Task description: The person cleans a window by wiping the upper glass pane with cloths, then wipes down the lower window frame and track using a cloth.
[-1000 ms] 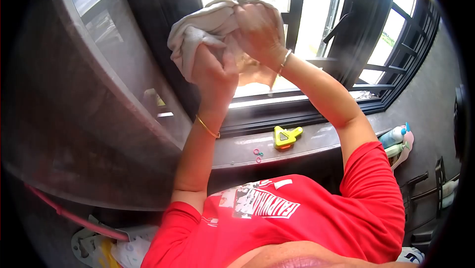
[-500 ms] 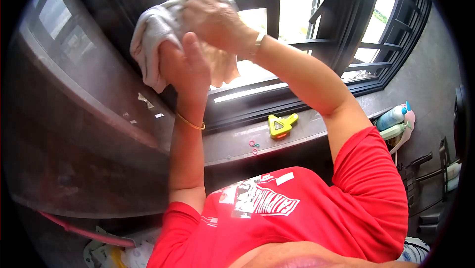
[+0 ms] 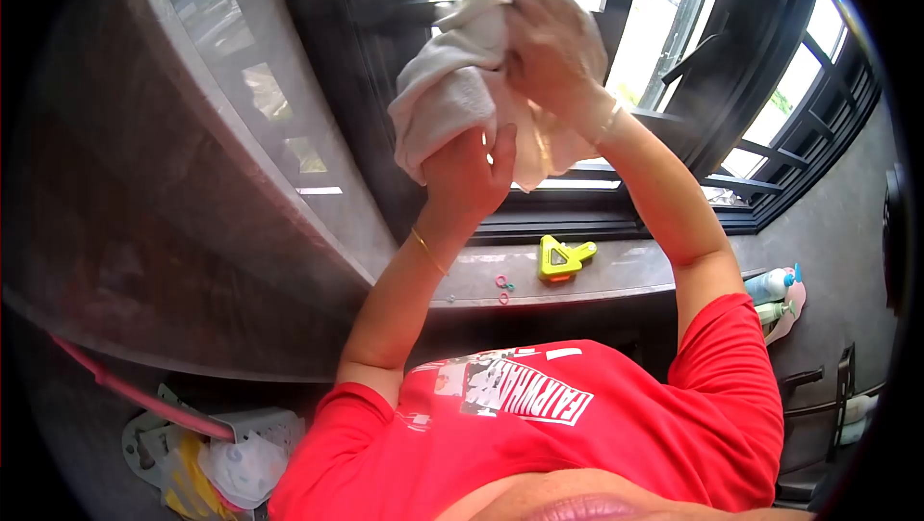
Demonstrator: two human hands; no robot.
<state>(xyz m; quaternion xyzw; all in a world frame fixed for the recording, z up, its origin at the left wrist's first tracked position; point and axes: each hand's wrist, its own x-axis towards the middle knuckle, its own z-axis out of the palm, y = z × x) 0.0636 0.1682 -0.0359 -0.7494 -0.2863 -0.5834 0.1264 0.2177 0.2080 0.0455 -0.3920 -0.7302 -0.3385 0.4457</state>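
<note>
A whitish towel (image 3: 448,102) hangs bunched up in front of the dark window frame (image 3: 380,50). My left hand (image 3: 472,170) grips its lower part from below, thumb pointing up and most fingers covered by the folds. Higher up and to the right, my right hand (image 3: 558,54) presses on the towel; it is somewhat blurred, with its fingers bent over the fabric. Behind the towel, bright glass shows between the black bars.
On the sill below lie a yellow-green handheld tool (image 3: 563,258) and small coloured rings (image 3: 502,282). Pump bottles (image 3: 773,285) stand at the right. A glossy dark panel (image 3: 212,165) curves along the left, and a white bag (image 3: 245,468) sits at lower left.
Both hands and the towel have shifted right in the view, and the towel looks more spread out. The view itself has also turned, moving the window and sill rightward.
</note>
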